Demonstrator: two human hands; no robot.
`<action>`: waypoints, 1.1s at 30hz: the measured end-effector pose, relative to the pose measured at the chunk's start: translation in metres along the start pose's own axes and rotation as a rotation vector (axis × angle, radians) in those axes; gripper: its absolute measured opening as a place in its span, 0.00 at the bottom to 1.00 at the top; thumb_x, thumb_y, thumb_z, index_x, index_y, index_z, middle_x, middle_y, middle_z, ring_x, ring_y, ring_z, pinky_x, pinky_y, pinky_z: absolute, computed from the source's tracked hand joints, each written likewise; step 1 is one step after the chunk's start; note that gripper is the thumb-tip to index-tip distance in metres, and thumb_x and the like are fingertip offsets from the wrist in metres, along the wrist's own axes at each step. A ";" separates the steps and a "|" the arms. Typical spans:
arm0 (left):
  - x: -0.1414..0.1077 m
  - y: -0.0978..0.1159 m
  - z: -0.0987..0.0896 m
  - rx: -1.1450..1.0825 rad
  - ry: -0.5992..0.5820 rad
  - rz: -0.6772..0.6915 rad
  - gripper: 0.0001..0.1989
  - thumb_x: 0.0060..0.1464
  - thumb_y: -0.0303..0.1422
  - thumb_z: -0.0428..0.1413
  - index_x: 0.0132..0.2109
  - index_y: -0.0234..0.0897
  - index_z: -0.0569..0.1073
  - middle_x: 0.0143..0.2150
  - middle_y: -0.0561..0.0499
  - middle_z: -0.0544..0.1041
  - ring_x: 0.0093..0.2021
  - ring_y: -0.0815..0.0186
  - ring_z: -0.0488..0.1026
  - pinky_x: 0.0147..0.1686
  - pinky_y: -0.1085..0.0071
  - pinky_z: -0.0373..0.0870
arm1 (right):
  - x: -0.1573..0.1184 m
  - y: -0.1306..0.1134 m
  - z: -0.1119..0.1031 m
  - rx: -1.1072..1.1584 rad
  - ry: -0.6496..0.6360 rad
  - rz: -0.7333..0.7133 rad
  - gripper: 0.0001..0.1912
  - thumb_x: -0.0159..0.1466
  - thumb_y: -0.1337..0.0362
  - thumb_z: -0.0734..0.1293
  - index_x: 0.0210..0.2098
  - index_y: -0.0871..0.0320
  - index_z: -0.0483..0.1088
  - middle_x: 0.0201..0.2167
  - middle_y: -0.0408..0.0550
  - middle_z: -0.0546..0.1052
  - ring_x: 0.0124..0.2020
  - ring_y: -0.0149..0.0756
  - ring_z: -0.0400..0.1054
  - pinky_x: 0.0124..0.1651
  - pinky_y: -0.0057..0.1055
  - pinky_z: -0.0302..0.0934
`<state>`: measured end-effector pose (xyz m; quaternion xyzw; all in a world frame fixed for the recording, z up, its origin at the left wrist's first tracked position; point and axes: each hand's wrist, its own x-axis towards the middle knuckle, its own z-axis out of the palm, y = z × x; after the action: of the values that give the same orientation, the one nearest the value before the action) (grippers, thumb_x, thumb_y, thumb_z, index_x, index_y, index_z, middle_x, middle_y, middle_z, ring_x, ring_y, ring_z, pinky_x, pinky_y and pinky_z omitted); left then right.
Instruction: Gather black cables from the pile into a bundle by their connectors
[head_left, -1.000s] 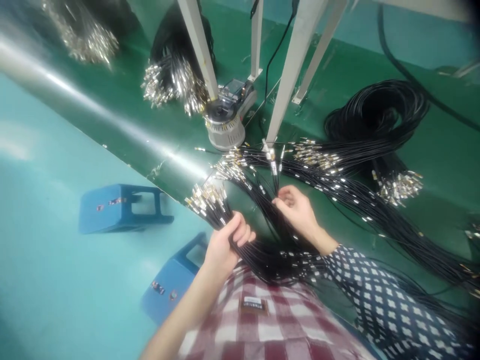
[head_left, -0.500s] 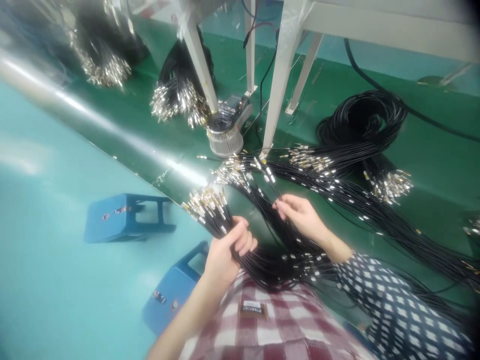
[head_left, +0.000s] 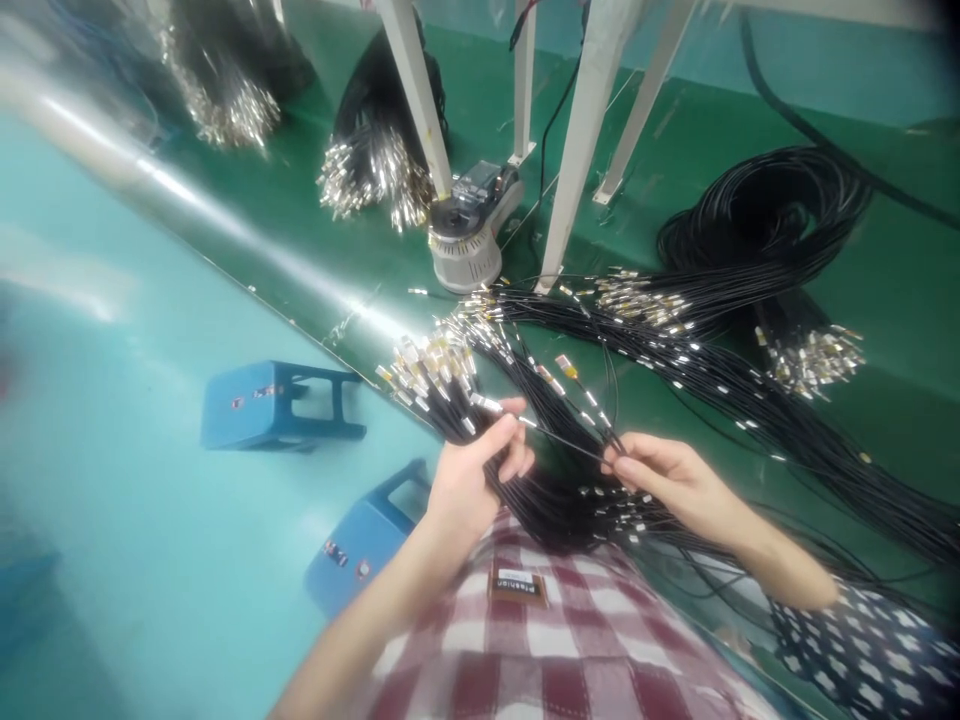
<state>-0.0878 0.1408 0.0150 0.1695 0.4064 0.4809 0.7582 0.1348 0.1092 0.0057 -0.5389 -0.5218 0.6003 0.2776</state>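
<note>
My left hand [head_left: 480, 465] is closed around a thick bundle of black cables [head_left: 529, 510], whose silver and yellowish tips [head_left: 431, 375] fan out above the fist. Between thumb and forefinger of that hand passes the end of one single cable [head_left: 555, 433]. My right hand [head_left: 667, 475] pinches that cable farther along its length, together with a few other thin cables [head_left: 596, 410] whose tipped ends point up and left. Behind both hands, more loose black cables [head_left: 750, 410] with white labels lie across the green surface.
A coiled black cable bundle [head_left: 757, 215] lies at the back right. A grey round device [head_left: 465, 255] stands beside white table legs [head_left: 577, 150]. More tipped bundles [head_left: 375, 175] sit at the back left. Two blue stools [head_left: 247, 405] are on the light floor to the left.
My right hand has moved right and down with its cables. One cable now stretches from it to my left hand's fingers. The view has shifted slightly.
</note>
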 end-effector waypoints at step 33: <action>0.000 0.006 0.011 0.009 0.035 -0.006 0.13 0.47 0.30 0.64 0.42 0.32 0.78 0.30 0.50 0.75 0.18 0.78 0.60 0.23 0.72 0.60 | -0.002 0.004 0.004 0.013 -0.048 0.028 0.24 0.63 0.45 0.65 0.23 0.59 0.68 0.24 0.45 0.70 0.26 0.30 0.61 0.31 0.28 0.56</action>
<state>-0.0831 0.1447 0.0258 0.1632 0.4221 0.4799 0.7516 0.1327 0.1048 0.0025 -0.5298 -0.5168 0.6202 0.2598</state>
